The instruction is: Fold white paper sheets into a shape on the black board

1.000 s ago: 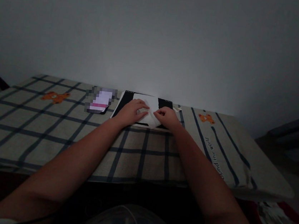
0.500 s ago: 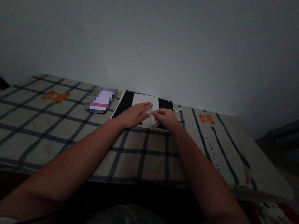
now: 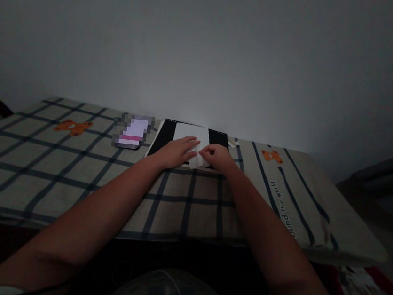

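A white sheet of paper [image 3: 191, 132] lies on a black mat [image 3: 164, 136] at the far edge of the checked cloth, against the wall. My left hand [image 3: 175, 150] rests flat on the paper's left part, fingers stretched out and pressing it down. My right hand [image 3: 217, 155] is beside it, fingers curled in a pinch on the paper's folded near corner [image 3: 196, 160]. The two hands almost touch over the fold.
A checked cloth [image 3: 73, 171] with orange bear prints covers the surface. A blurred-out phone-like object [image 3: 132, 132] lies left of the mat. A small pale scrap [image 3: 232, 144] sits right of the mat. The wall stands directly behind.
My right hand has moved slightly left toward the left hand, drawing the folded corner in. My left fingers have flattened on the paper.
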### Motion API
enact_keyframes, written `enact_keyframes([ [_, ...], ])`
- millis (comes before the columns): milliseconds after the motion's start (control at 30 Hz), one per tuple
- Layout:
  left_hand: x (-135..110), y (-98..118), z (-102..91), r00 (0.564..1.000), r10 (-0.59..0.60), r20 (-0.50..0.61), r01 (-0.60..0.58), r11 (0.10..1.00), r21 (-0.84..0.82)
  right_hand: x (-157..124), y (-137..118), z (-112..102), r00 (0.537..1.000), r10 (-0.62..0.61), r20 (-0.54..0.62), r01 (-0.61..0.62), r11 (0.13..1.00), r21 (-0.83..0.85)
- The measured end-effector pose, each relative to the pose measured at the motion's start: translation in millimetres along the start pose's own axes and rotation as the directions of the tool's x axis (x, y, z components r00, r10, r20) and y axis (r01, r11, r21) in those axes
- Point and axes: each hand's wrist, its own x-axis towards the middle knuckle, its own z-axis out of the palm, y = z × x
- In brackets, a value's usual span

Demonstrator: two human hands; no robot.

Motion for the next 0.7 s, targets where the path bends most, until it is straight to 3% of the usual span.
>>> enact_keyframes([
  [300, -0.6, 1.6, -2.1, 1.000, -0.012, 0.000, 0.012, 0.997, 0.078, -0.5, -2.7, 0.2, 0.998, 0.042, 0.039, -0.045, 0.997, 0.070],
  [567, 1.3, -6.0, 2.0, 1.000, -0.002, 0.030, -0.002, 0.990, 0.143, 1.7, 5.2, 3.0, 0.986, -0.160, 0.041, 0.163, 0.984, -0.070],
  [700, 0.3, -3.3, -0.1, 0.999, -0.009, 0.052, 0.001, 0.988, 0.157, 1.8, 11.0, -0.3, 0.987, -0.161, 0.001, 0.160, 0.983, -0.092],
])
